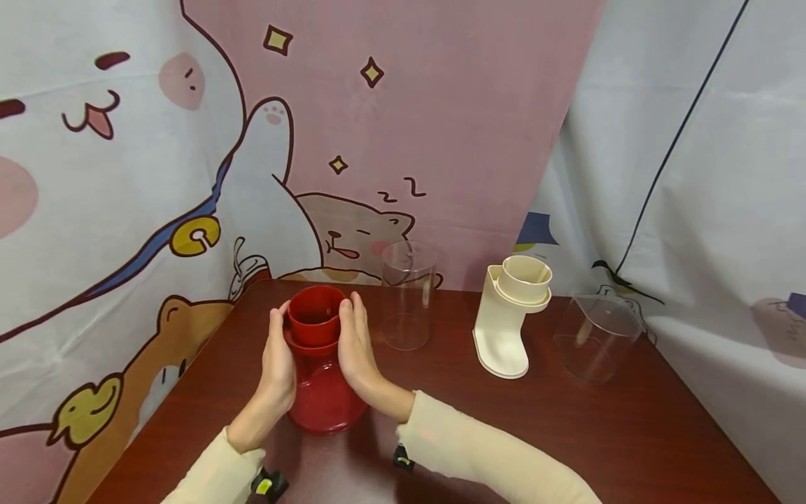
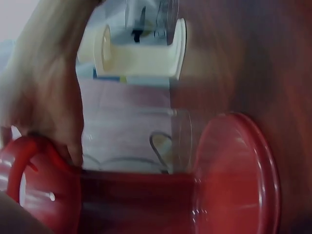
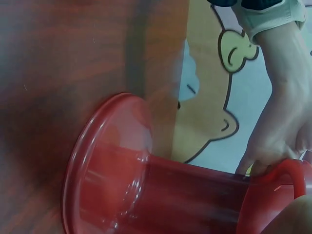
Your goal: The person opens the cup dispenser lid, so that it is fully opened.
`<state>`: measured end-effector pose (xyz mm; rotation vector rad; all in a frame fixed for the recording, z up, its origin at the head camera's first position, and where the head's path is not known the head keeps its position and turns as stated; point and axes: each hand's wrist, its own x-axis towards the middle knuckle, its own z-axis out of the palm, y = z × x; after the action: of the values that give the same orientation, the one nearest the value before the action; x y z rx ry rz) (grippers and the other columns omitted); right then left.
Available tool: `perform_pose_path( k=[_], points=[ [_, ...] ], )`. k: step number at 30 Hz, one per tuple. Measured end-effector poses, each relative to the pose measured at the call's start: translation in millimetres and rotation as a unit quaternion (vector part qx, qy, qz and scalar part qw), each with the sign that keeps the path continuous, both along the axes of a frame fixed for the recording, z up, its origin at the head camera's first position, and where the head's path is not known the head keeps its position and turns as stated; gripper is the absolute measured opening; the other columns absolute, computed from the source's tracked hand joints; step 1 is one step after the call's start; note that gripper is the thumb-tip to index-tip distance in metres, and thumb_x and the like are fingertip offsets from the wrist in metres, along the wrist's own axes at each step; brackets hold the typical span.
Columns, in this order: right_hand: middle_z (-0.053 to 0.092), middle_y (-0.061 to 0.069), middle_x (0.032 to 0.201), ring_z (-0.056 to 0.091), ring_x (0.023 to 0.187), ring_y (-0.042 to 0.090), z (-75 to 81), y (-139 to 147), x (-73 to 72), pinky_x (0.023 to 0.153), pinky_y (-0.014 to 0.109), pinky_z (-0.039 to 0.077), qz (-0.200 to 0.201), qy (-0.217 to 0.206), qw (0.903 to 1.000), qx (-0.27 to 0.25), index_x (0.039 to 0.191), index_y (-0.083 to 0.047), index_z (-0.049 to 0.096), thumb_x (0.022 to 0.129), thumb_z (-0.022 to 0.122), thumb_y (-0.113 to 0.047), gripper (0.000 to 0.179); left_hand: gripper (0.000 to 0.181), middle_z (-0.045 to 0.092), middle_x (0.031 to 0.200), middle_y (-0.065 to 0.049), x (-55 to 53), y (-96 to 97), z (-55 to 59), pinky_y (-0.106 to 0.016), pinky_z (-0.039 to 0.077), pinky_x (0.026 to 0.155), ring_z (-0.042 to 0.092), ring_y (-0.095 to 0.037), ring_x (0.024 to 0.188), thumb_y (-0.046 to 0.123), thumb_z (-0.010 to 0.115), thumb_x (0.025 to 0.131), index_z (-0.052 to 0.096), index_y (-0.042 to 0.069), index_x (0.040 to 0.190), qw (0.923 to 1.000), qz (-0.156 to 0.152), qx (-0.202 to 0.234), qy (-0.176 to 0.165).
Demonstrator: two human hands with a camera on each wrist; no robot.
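Observation:
A red plastic stand (image 1: 327, 402) is upright on the table, with a round collar at its top and a rounded, wider base. My left hand (image 1: 279, 364) presses the left side of the collar with fingers pointing up and fairly straight. On the opposite side, my right hand (image 1: 360, 353) lies along the collar in the same way, so the red piece is between both palms. The left wrist view shows the right hand (image 2: 48, 97) at the collar and the base (image 2: 229, 170) on the tabletop. From the right wrist, the left hand (image 3: 280, 117) touches the collar's far side.
Behind and right of the red stand is a clear cylinder (image 1: 408, 308). Further right stands a cream stand (image 1: 504, 343) of similar shape, with another clear container (image 1: 598, 346) beside it. Printed cloth (image 1: 478, 112) hangs around the back and sides of the dark red table (image 1: 441, 420).

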<state>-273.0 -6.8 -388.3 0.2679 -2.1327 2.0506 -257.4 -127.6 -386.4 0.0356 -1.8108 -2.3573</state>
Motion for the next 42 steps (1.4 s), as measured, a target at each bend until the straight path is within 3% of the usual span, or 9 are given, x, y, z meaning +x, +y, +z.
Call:
perform_pose_path(
  k=[6,11,18,23,32,42],
  points=[
    [0.023,0.009,0.165,0.023,0.152,0.031,1.9,-6.3,-23.5,0.123,0.055,0.018,-0.03,-0.001,0.9995,0.0,0.159,-0.011,0.019,0.105,0.032,-0.053,0.069,0.062,0.043,0.14,0.008,-33.5,-2.1,0.3,-0.028,0.037,0.106,0.041,-0.01,0.127,0.058,0.016,0.105,0.025,0.025,0.156,0.9997,-0.017,0.016,0.008],
    [0.021,0.01,0.165,0.024,0.152,0.031,-1.5,-12.4,-43.6,0.123,0.054,0.02,-0.042,0.005,0.9991,0.004,0.159,-0.01,0.017,0.105,0.03,-0.054,0.072,0.063,0.044,0.139,0.008,-58.0,-5.7,-2.9,-0.023,0.038,0.104,0.041,-0.008,0.126,0.056,0.013,0.105,0.025,0.022,0.157,0.9994,-0.013,0.029,0.013],
    [0.023,0.01,0.164,0.027,0.151,0.029,-2.2,-15.7,-76.1,0.123,0.052,0.022,-0.064,0.009,0.9979,0.006,0.159,-0.009,0.019,0.104,0.028,-0.059,0.075,0.06,0.045,0.146,-0.002,-95.4,-5.6,-6.6,-0.025,0.041,0.102,0.046,-0.01,0.121,0.051,0.012,0.107,0.034,0.021,0.154,0.9992,0.025,-0.025,0.015],
    [0.023,0.009,0.165,0.027,0.15,0.029,1.1,-18.5,-94.7,0.123,0.05,0.022,-0.072,-0.003,0.9974,0.007,0.159,-0.011,0.019,0.102,0.028,-0.061,0.076,0.062,0.043,0.151,-0.007,-116.9,-8.2,-7.2,-0.031,0.04,0.106,0.045,-0.015,0.125,0.052,0.01,0.107,0.032,0.02,0.155,0.9979,0.031,-0.047,0.031],
    [0.022,0.01,0.164,0.028,0.149,0.031,-2.2,-20.8,-120.6,0.122,0.051,0.024,-0.069,0.004,0.9976,-0.009,0.159,-0.011,0.017,0.103,0.03,-0.059,0.075,0.061,0.043,0.152,-0.01,-142.7,-10.7,-12.6,-0.039,0.035,0.115,0.043,-0.021,0.133,0.047,0.01,0.108,0.034,0.016,0.155,0.9941,0.035,-0.082,0.061],
    [0.023,0.01,0.164,0.029,0.149,0.033,-2.9,-18.9,-128.7,0.122,0.053,0.024,-0.05,-0.013,0.9986,0.008,0.159,-0.011,0.017,0.102,0.032,-0.058,0.075,0.06,0.031,0.161,-0.008,-149.2,-13.8,-15.9,-0.038,0.022,0.124,0.03,-0.021,0.148,0.045,0.014,0.109,0.024,0.015,0.159,0.9936,0.028,-0.084,0.071]
  ],
)
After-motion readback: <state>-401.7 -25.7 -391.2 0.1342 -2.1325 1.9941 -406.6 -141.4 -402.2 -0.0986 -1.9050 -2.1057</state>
